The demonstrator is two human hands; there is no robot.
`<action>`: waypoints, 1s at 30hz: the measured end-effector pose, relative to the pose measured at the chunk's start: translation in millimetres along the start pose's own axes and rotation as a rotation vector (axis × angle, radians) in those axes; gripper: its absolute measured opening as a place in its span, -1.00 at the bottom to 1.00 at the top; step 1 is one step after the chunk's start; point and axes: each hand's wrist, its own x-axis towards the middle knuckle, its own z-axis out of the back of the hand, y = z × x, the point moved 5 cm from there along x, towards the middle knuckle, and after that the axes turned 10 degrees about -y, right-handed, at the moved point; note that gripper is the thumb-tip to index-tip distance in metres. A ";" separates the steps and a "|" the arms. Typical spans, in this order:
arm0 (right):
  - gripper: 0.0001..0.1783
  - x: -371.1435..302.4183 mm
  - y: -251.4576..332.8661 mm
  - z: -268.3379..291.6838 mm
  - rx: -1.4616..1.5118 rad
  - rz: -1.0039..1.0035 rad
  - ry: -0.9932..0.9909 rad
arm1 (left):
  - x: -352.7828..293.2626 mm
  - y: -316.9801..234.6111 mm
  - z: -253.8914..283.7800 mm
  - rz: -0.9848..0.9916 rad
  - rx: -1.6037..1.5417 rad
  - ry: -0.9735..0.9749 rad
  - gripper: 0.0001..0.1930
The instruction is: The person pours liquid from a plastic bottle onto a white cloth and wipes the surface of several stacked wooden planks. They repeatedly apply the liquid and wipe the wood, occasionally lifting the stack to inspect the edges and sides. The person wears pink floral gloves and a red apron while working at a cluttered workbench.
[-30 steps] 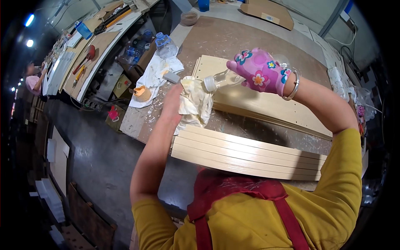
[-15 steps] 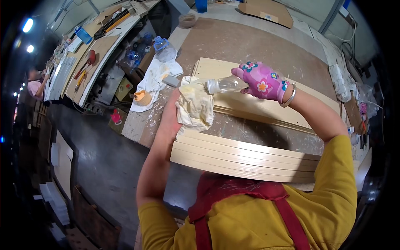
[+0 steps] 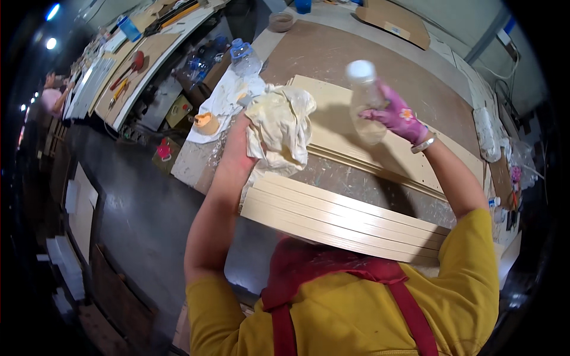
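Note:
A crumpled cream cloth (image 3: 284, 127) is draped over my left hand (image 3: 240, 148), which grips it from underneath; most of the fingers are hidden by its folds. My right hand (image 3: 399, 117), in a pink flowered glove, is wrapped round a clear plastic bottle (image 3: 369, 127) with a white top. The bottle stands nearly upright in the air, above flat cream boards (image 3: 326, 104) lying on the bench. Close to my body, a stack of long cream strips (image 3: 344, 216) lies below the cloth.
On the bench's left side, a white rag (image 3: 222, 104) lies under an orange-topped pot (image 3: 206, 123) and beside a large clear jug (image 3: 244, 58). Cardboard (image 3: 395, 22) lies at the back. A side table (image 3: 151, 50) holds tools. Another person (image 3: 52, 98) stands far left.
The bottle has gone from tipped against the cloth to upright, lifting away to the right. The cloth has risen slightly with my left hand. My view has shifted a little.

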 end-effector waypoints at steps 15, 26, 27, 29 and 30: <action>-0.16 -94.2 -6.7 63.8 -0.224 -0.447 0.011 | -109.8 -87.0 114.5 -0.484 0.065 -0.079 -0.60; -0.06 -109.2 164.7 -113.7 -0.666 0.259 0.571 | -85.4 52.3 120.0 -0.615 0.895 0.012 -0.67; -0.10 -108.5 164.5 -113.2 -0.671 0.270 0.561 | -78.3 69.1 140.5 -0.737 1.009 -0.089 -0.68; -0.16 -104.1 161.0 -112.9 -0.700 0.276 0.534 | -85.6 44.6 108.0 -0.730 1.028 -0.050 -0.68; -0.19 -106.2 161.0 -114.2 -0.715 0.258 0.544 | -98.0 23.9 84.1 -0.781 0.932 -0.006 -0.67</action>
